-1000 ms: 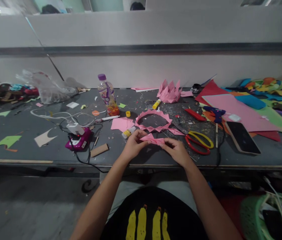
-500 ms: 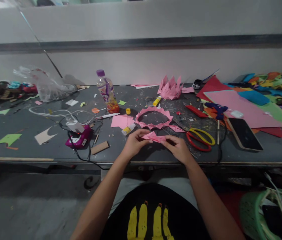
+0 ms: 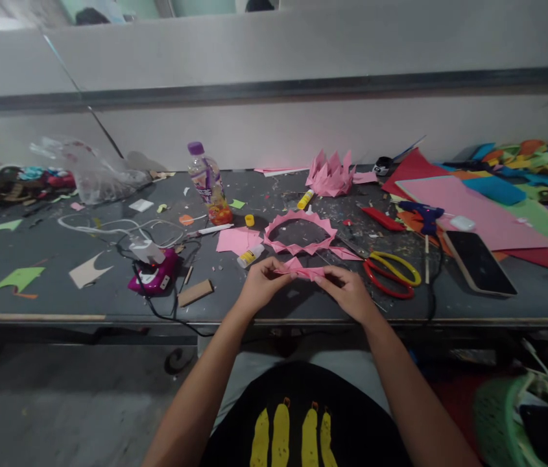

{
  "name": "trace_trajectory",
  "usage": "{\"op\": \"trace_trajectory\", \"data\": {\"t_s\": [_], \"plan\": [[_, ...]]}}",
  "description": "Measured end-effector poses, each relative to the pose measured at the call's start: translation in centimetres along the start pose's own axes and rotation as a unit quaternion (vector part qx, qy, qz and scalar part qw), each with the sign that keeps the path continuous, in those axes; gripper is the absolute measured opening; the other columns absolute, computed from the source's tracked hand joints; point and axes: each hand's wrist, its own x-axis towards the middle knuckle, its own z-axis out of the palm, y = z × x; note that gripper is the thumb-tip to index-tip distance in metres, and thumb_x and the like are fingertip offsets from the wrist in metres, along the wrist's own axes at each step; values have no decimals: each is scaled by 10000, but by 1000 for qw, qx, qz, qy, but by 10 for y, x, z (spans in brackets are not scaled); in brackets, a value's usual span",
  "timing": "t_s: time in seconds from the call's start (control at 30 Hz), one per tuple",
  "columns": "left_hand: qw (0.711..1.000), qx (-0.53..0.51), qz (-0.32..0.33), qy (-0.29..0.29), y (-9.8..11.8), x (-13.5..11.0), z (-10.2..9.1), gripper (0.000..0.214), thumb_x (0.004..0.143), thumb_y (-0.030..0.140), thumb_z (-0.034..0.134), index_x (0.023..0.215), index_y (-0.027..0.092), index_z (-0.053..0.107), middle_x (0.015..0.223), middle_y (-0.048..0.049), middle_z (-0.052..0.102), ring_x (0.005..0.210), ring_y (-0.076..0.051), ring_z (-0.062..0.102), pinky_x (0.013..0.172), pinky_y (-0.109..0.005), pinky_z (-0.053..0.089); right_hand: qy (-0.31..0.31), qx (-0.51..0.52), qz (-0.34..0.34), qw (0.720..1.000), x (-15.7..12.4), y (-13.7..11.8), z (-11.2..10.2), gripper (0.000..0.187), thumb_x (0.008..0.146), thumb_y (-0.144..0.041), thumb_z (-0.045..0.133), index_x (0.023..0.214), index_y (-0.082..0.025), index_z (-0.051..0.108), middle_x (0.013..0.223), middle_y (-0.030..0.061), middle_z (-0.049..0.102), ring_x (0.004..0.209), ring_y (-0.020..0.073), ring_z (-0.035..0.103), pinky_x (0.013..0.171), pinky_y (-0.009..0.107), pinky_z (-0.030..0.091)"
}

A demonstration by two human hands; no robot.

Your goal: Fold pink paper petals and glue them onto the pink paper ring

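Hands (image 3: 262,283) barely shifted, folded pink paper (image 3: 299,270) between them

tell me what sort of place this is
Probably a paper-craft workspace: the left hand and right hand hold a folded pink paper piece, near scissors and a glue gun.

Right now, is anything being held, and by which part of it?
A folded pink paper piece, held at both ends: the left hand pinches one end, the right hand the other.
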Motion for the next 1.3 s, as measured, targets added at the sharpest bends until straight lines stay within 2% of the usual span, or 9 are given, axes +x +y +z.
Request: {"op": "trace_trajectory", "data": {"t_s": [0.27,0.5,0.83,1.13,1.3], "plan": [[1000,-27,1,-4,-1,0,2,378,598,389,776,676,161,485,588,68,495,526,-55,457,521,-178,367,-52,55,11,997,1,-1,3,312,792,-393,578,1007,-177,641,906,61,720,798,194,647,686,300,503],[1000,-18,-7,17,-1,2,2,397,598,365,773,836,166,526,740,26,562,618,-79,524,574,-192,415,-60,3,-8,998,0,-5,5,264,816,-352,552,995,-195,665,901,53,726,824,206,652,689,305,506],[999,-45,5,-2,-5,3,3,316,613,270,754,815,154,541,703,45,542,578,-56,483,544,-170,382,-82,-20,-6,996,1,-10,4,283,822,-345,536,1019,-200,677,882,41,726,811,205,654,692,301,518],[999,-37,-12,-1,-5,3,3,368,590,323,775,821,152,547,716,28,554,588,-64,494,546,-178,396,-156,-29,-25,987,7,-17,-9,292,832,-334,531,1057,-217,674,1024,39,707,951,220,632,827,334,499],[1000,-18,-10,0,-6,2,4,334,609,308,764,824,153,561,753,19,567,595,-66,504,553,-181,413,-163,-51,-14,985,8,-18,-9,296,821,-387,556,1027,-212,678,965,39,714,903,223,630,793,335,495]]}}
